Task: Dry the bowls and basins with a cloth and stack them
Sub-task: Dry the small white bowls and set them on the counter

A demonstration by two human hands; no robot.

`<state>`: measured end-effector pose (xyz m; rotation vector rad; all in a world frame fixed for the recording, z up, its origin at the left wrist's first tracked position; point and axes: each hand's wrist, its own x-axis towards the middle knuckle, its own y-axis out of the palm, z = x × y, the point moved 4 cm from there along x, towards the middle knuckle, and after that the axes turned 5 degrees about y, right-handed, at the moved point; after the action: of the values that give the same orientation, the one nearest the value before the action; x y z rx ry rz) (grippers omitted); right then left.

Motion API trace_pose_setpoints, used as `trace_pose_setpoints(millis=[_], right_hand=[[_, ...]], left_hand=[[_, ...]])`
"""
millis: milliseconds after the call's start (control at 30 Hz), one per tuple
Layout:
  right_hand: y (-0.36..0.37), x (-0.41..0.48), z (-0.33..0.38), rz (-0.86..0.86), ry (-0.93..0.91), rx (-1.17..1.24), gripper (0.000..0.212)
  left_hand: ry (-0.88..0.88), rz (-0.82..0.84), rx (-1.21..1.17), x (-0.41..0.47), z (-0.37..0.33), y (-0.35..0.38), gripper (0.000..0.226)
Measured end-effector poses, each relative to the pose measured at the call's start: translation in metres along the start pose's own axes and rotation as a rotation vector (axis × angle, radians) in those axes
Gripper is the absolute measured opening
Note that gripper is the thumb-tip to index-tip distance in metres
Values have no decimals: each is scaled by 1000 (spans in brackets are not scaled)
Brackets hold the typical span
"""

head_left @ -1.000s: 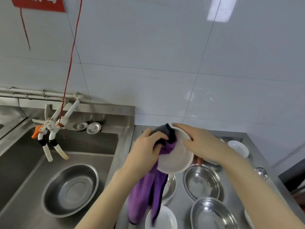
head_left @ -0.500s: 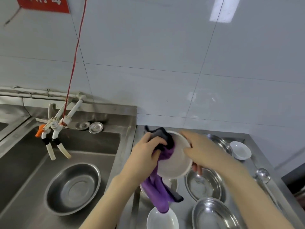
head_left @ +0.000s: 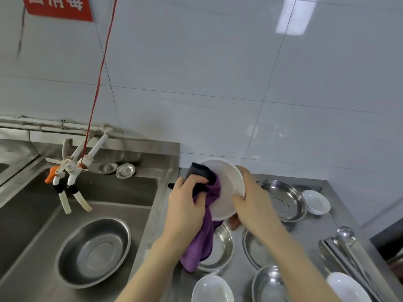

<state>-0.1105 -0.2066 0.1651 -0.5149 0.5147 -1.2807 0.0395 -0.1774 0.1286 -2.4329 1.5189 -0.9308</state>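
1. You hold the white bowl (head_left: 226,190) in the air above the tabletop (head_left: 309,234), just right of the sink (head_left: 122,190). It is tilted up on edge with its round face toward you.
2. Your right hand (head_left: 255,205) grips the bowl's right rim, with the thumb across the near face and the fingers curled behind.
3. Your left hand (head_left: 185,205) is clenched around the purple cloth (head_left: 202,240) and presses a dark bunched part against the bowl's left edge. The loose end hangs down.
4. The hanging end reaches the near steel basin (head_left: 220,247), which sits on the tabletop below the bowl.
5. A second steel basin (head_left: 253,249) lies just beside it, partly hidden by your right forearm. A third basin (head_left: 268,284) lies nearer you.
6. The far basin (head_left: 281,200) sits behind your right hand, with a small white dish (head_left: 316,202) just to its right.
7. Two more white bowls rest at the near edge: the middle one (head_left: 212,289) and the right one (head_left: 346,288).
8. A ladle (head_left: 345,233) lies along the tabletop's right side.
9. In the sink sits a large steel basin (head_left: 93,251), below the taps (head_left: 72,171).
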Motion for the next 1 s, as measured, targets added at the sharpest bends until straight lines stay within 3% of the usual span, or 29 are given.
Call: trace_pose_setpoints(millis=[133,200,367,500,600,700,767,900,1000], right_hand=[[-17,14,13,319,-142,-457,52],[-17,22,15,348,-234,-618,48],[-6,17,-4,-1,-86,-255,38],[21,2,-19,-24,60,-15,37],[7,9,-19,93,23,-184,40],[-7,22,-15,299,-58,-494,41],[-10,26,-9,333,-101,-578,37],[-9,22,-11,30,-82,-375,34],[12,6,-22,2,61,-96,26]], left_hand=[[202,273,98,-6,7,6,37],[231,337,140,-8,7,11,37],[-36,3,18,-5,15,2,36],[-105,-16,-43,-16,11,5,38],[-19,36,22,-22,11,7,37],[135,263,88,-21,13,15,36],[184,331,137,-19,10,20,36],[-21,18,57,-9,12,10,33],[-106,-47,-39,-8,11,7,36]])
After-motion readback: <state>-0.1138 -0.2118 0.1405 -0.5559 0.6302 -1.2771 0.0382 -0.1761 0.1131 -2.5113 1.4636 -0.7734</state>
